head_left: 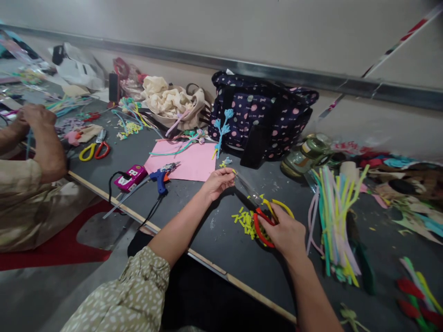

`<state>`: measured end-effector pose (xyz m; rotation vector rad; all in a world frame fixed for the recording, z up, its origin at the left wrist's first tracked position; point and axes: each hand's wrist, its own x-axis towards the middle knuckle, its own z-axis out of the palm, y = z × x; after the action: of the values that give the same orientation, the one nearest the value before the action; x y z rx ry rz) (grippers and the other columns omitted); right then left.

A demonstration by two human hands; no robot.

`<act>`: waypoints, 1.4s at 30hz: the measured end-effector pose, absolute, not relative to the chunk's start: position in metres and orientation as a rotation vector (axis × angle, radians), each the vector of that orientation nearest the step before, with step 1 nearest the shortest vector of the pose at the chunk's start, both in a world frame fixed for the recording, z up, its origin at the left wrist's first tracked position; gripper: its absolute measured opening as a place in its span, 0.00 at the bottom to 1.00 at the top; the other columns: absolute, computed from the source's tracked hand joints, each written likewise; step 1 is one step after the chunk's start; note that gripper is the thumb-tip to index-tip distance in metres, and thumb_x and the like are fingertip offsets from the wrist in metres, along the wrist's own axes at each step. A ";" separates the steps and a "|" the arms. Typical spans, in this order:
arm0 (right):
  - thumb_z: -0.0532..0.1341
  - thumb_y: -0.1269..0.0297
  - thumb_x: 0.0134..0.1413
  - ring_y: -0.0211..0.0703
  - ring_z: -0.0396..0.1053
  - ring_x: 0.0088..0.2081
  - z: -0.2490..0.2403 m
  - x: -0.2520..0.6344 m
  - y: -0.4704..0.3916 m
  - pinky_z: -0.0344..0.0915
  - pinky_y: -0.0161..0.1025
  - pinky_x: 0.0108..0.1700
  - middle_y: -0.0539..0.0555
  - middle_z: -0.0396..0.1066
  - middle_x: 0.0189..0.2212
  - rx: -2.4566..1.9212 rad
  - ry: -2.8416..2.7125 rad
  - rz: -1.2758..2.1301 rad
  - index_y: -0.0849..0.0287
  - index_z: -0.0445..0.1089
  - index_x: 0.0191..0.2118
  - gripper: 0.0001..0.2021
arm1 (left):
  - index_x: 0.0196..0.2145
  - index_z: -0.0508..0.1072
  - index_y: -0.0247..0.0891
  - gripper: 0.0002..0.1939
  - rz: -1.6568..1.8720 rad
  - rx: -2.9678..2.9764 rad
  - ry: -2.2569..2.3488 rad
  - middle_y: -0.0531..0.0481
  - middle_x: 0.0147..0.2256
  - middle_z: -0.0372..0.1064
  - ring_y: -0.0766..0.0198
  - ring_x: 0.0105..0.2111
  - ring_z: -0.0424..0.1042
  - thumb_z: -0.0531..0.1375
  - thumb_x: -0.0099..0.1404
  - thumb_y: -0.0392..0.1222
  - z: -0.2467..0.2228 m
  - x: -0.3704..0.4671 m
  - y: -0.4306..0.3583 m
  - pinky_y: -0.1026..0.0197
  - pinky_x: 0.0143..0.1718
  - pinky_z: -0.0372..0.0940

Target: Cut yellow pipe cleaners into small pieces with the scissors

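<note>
My right hand (285, 228) grips scissors (266, 214) with one red and one yellow handle. Their blades are apart and point toward my left hand (219, 182). That hand is closed in a pinch, with a bit of yellow pipe cleaner (234, 171) showing at its fingertips. Below the scissors, a pile of short yellow cut pieces (246, 223) lies on the dark table. A blue pipe-cleaner flower stem (223, 129) leans upright against the patterned bag, beyond my left hand.
A pink sheet (194, 163), a blue glue gun (159, 179) and a purple power socket (131, 178) lie to the left. A dark phone (255, 146) leans on the bag (259, 106). Right of me are a green bottle (304, 157) and bundled pipe cleaners (337, 221). A co-worker's hands (36, 115) are far left.
</note>
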<state>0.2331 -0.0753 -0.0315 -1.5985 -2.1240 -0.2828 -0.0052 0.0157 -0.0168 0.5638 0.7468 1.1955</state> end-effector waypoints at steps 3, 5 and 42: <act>0.57 0.46 0.54 0.42 0.74 0.32 -0.033 0.234 -0.076 0.64 0.35 0.32 0.56 0.77 0.37 -1.579 -2.125 -0.255 0.59 0.71 0.49 0.24 | 0.31 0.72 0.33 0.16 1.192 0.565 0.765 0.55 0.23 0.67 0.72 0.23 0.66 0.72 0.43 0.35 -0.015 -0.004 0.015 0.65 0.30 0.63; 0.57 0.47 0.55 0.42 0.74 0.33 -0.032 0.234 -0.076 0.64 0.35 0.33 0.56 0.77 0.38 -1.562 -2.128 -0.247 0.59 0.71 0.49 0.24 | 0.31 0.73 0.33 0.16 1.190 0.569 0.771 0.55 0.23 0.67 0.72 0.23 0.66 0.72 0.43 0.36 -0.015 -0.004 0.015 0.65 0.30 0.62; 0.54 0.48 0.56 0.40 0.71 0.26 -0.029 0.237 -0.076 0.58 0.35 0.27 0.54 0.77 0.30 -1.555 -2.148 -0.113 0.57 0.74 0.44 0.21 | 0.29 0.71 0.33 0.16 1.156 0.579 0.784 0.55 0.23 0.67 0.74 0.21 0.63 0.72 0.43 0.36 -0.015 -0.004 0.016 0.67 0.26 0.58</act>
<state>0.2373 -0.0765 -0.0293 -1.5552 -2.1485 -0.1131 -0.0040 0.0156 -0.0150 0.5786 0.7838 1.1558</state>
